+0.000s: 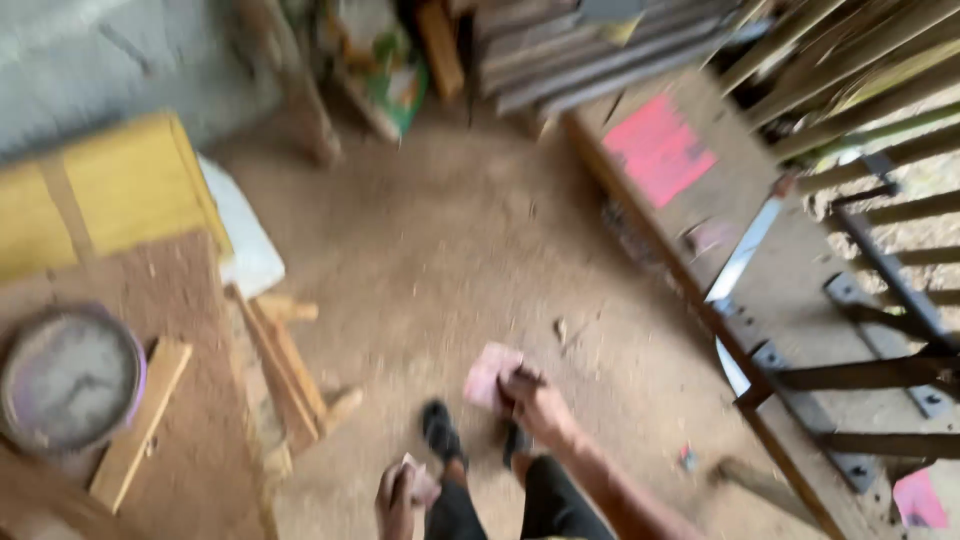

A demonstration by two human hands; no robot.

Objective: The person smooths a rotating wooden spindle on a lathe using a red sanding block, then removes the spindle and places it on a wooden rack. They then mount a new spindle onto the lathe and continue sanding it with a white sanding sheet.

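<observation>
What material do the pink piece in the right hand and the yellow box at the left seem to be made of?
The pink sheet in the right hand looks like thin paper, maybe sandpaper: flat, matte, bent at the edge; blur leaves it open. The yellow box looks like painted or varnished wood, with plank-like faces.

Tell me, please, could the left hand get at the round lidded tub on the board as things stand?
Probably not without stepping closer. The left hand already holds a small pinkish piece, and the tub sits well off to its side on the board, with wooden offcuts lying between.
</observation>
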